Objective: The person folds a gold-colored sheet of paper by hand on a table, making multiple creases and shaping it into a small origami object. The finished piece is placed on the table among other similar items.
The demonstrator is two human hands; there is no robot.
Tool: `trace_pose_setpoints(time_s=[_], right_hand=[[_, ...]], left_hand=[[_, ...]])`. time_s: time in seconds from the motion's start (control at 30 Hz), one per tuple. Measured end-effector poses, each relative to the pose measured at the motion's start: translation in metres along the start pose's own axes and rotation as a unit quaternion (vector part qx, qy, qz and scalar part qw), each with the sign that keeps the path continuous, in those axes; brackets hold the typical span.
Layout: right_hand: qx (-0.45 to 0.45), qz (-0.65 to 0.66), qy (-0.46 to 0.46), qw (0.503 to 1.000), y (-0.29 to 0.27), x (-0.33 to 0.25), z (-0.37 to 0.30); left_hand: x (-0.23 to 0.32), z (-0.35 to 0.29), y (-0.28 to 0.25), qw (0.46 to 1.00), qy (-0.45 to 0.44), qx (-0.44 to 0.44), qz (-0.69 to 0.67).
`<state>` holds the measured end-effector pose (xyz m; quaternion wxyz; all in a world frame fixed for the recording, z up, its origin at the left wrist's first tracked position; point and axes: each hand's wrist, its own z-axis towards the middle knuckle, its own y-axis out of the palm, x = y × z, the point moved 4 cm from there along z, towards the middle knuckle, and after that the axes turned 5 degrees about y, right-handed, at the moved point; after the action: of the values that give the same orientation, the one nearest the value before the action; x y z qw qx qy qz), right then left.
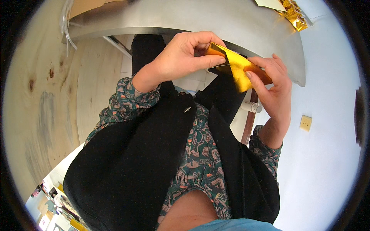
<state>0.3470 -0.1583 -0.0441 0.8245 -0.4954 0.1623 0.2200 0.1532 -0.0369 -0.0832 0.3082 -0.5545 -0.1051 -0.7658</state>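
A shiny gold foil sheet (239, 73), partly folded or curled, is held up between my two hands just off the front edge of the metal table (231, 17). My left hand (184, 54) pinches its left end, thumb in front and fingers behind. At the right end, my right hand (274, 86) grips the foil with the thumb on the near face and the fingers at the far side. A dark gap shows between the foil's layers near my left thumb. The left fingertips are partly hidden behind the foil.
More gold foil pieces (296, 18) lie at the table's far right corner, beside a pale sheet (271, 4). Clear plastic strips (67, 29) hang over the left side. A wooden panel (58, 100) stands at left; a white wall with a socket (305, 123) is at right.
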Motion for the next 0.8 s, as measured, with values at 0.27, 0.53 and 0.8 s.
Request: trace_pose_setpoints(time_s=[0.27, 0.53, 0.8], right_hand=[[-0.031, -0.009, -0.066, 0.997, -0.011, -0.019, 0.013], [-0.052, 0.131, -0.007, 0.99, 0.011, -0.012, 0.015], [-0.061, 0.198, 0.025, 0.978, 0.016, -0.005, 0.015]], left_hand=[[0.008, 0.002, 0.008, 1.0, 0.006, 0.004, 0.026], [0.006, 0.003, 0.013, 0.999, 0.002, 0.008, 0.043], [0.005, 0.005, 0.017, 1.0, 0.008, 0.026, 0.013]])
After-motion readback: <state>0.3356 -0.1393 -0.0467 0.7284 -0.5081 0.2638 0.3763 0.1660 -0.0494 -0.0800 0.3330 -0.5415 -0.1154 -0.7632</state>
